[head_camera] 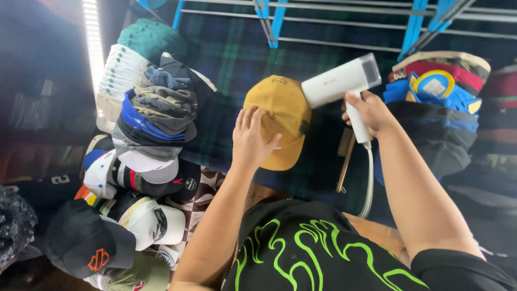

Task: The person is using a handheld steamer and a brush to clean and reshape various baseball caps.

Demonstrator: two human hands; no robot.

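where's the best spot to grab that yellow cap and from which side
Probably the yellow cap is best taken by its brim, from the near side: the stiff brim points toward the person, under the left hand. The right hand with the white steamer crowds the far right.

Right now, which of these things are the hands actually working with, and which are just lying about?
In use:
- left hand pressing on the mustard-yellow cloth cap
- right hand gripping the white handheld steamer with its white hose

Lying about:
- stacked pile of assorted caps at the left
- black cap with orange emblem
- folded colourful clothes at the right
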